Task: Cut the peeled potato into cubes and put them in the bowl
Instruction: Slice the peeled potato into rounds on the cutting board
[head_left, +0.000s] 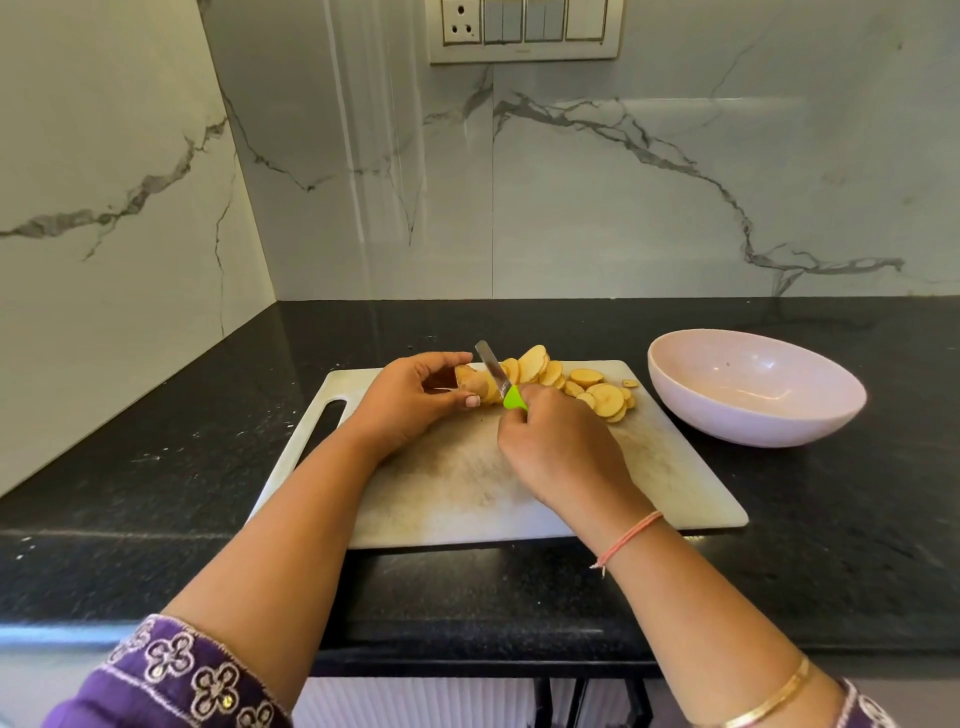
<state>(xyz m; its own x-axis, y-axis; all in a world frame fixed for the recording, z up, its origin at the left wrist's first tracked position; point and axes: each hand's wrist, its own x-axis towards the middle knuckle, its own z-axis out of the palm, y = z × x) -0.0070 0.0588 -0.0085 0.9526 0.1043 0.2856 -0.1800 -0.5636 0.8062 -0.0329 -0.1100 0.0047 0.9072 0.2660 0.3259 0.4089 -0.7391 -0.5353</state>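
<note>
The right hand (561, 452), fingers wrapped round a green-handled knife (493, 371), is slicing the potato (475, 387) that the left hand (410, 400) is pinching on the far side of the cutting board (467, 493). Slices (587, 387) are piling rightward, near the empty bowl (753, 387). With so short a stub, the blade risks nicking the left thumb.

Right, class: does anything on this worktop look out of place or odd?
The potato slices on the cutting board are rounds, not cubes, and the bowl holds none. One small scrap lies apart by the board's far right corner.
</note>
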